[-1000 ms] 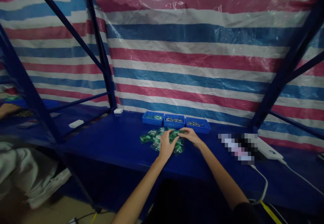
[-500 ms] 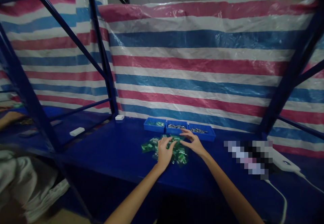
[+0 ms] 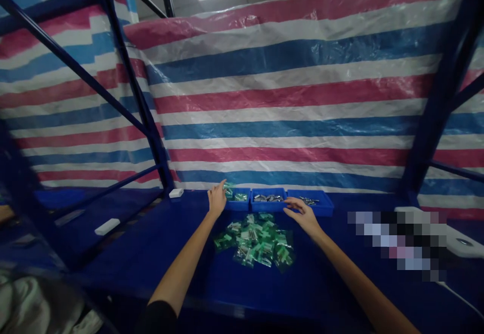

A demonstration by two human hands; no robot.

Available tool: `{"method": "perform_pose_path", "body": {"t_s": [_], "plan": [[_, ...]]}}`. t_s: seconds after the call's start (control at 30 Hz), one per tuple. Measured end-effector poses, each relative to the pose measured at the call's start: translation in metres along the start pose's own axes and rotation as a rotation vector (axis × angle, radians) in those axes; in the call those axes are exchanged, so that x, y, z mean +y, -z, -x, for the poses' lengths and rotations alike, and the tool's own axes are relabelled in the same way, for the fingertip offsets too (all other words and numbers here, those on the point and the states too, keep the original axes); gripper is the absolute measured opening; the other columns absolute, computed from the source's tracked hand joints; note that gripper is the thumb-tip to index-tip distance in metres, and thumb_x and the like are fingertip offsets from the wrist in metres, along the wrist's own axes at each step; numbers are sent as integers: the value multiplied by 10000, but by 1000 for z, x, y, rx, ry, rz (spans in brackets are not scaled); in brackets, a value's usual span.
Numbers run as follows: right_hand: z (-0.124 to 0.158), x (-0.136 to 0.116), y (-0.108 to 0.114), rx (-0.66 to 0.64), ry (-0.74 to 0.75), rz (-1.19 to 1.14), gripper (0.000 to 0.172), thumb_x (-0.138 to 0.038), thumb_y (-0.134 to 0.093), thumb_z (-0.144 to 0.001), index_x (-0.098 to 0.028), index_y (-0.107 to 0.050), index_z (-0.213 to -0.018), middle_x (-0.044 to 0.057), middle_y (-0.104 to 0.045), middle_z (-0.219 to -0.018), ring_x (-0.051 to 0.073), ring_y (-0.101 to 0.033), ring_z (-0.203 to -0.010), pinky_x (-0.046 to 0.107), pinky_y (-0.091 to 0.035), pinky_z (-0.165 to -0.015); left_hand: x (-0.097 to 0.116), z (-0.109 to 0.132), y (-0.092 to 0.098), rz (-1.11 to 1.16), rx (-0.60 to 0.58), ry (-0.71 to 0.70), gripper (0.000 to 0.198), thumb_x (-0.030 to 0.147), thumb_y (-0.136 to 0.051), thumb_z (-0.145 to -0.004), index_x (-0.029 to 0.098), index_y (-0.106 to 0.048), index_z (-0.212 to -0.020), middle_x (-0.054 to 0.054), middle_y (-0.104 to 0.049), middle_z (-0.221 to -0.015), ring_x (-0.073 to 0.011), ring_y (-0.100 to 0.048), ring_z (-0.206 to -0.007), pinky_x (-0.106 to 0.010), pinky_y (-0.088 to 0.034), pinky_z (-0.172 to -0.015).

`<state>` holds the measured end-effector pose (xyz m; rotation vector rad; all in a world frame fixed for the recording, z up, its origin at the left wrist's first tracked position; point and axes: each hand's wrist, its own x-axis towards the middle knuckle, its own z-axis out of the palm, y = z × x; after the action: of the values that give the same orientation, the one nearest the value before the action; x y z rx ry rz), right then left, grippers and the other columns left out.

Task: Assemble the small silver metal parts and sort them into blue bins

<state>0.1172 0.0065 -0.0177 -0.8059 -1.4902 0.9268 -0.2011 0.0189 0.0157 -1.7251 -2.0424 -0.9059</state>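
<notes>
My left hand (image 3: 217, 200) reaches to the left end of the left blue bin (image 3: 244, 206), fingers closed on what looks like a small green plastic bag (image 3: 228, 191); the grip is partly hidden. More greenish pieces lie in that bin. My right hand (image 3: 303, 217) is open beside the front of the bins, thumb and fingers apart and nothing visible between them. Its fingertips are near the middle blue bin (image 3: 264, 207), which holds small metal parts (image 3: 268, 198). A loose pile of clear-and-green small bags (image 3: 260, 241) lies on the blue table between my forearms.
The right blue bin (image 3: 324, 209) contains thin metal pieces (image 3: 309, 201). A white device (image 3: 459, 241) with a cable and a blurred-out patch are on the right. Small white boxes (image 3: 176, 193) lie left. Blue metal posts (image 3: 145, 117) and a striped sheet (image 3: 283, 97) enclose the table (image 3: 151, 253).
My left hand has moved from the bag pile forward and left to the left bin. My right hand has left the pile and moved right. The view has shifted as well.
</notes>
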Motion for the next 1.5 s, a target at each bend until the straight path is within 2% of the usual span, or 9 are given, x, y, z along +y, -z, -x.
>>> {"method": "perform_pose_path", "body": {"t_s": [0.23, 0.37, 0.47, 0.6, 0.77, 1.03, 1.13, 1.27, 1.5], "plan": [[-4, -1, 3, 52, 0, -21, 330, -445, -677, -642, -193, -665, -854, 96, -608, -1065, 190, -595, -800, 353, -479, -783, 1, 1, -1, -157, -67, -51, 299, 217, -394, -839, 194, -597, -1057, -122, -546, -1176, -284, -451, -1094, -436, -330, -893], [8, -5, 5, -277, 23, 176, 340, -455, -681, -640, -229, -682, -894, 63, -624, -996, 204, -580, -865, 336, -469, -768, 19, 26, 19, -17, 40, -120, 289, 263, -385, -858, 206, -562, -1079, -108, -511, -1207, -254, -447, -1109, -409, -336, -901], [17, -2, 8, -484, 45, 345, 519, -469, -762, -516, -256, -678, -982, 66, -608, -1036, 235, -559, -949, 353, -442, -827, 34, 58, 40, 107, -109, -361, 259, 279, -364, -875, 218, -564, -1027, -78, -550, -1115, -214, -473, -1071, -364, -349, -891], [19, 6, 12, -449, -7, 501, 567, -521, -753, -497, -231, -682, -980, 88, -618, -990, 251, -575, -890, 357, -443, -771, 56, 100, 64, 175, -355, -621, 261, 292, -368, -879, 220, -555, -1047, -67, -570, -1071, -192, -509, -997, -337, -366, -859], [17, 8, 14, -390, 7, 552, 368, -507, -761, -476, -241, -675, -715, 33, -635, -787, 201, -578, -737, 286, -417, -626, 87, 125, 75, 231, -377, -760, 272, 275, -396, -872, 236, -533, -1104, -63, -587, -1069, -193, -526, -993, -325, -373, -856], [9, -8, 9, -185, -144, 174, 432, -457, -724, -559, -197, -609, -884, -14, -604, -651, 118, -525, -536, 242, -407, -516, 122, 116, 46, 486, -206, -338, 351, 374, -466, -850, 237, -457, -1173, -56, -585, -1043, -195, -538, -942, -364, -388, -850], [10, -20, 3, -207, -274, -34, 489, -461, -720, -575, -199, -601, -969, 6, -642, -749, 83, -487, -459, 226, -376, -447, 133, 112, 32, 685, -184, -131, 383, 423, -514, -813, 227, -472, -1139, -20, -605, -885, -168, -563, -815, -318, -430, -771], [14, -30, 0, -303, -333, -86, 464, -437, -723, -590, -213, -633, -988, 3, -652, -740, 77, -500, -485, 193, -343, -425, 140, 109, 25, 857, -200, -92, 247, 407, -517, -807, 183, -585, -886, 13, -584, -680, -139, -555, -675, -257, -439, -662], [12, -25, 1, -348, -121, -140, 374, -337, -776, -523, -206, -676, -859, 42, -683, -885, 198, -618, -846, 330, -484, -775, 140, 107, 25, 828, -55, -73, 213, 376, -510, -819, 193, -618, -830, -26, -642, -798, -167, -583, -782, -299, -443, -751]]}}
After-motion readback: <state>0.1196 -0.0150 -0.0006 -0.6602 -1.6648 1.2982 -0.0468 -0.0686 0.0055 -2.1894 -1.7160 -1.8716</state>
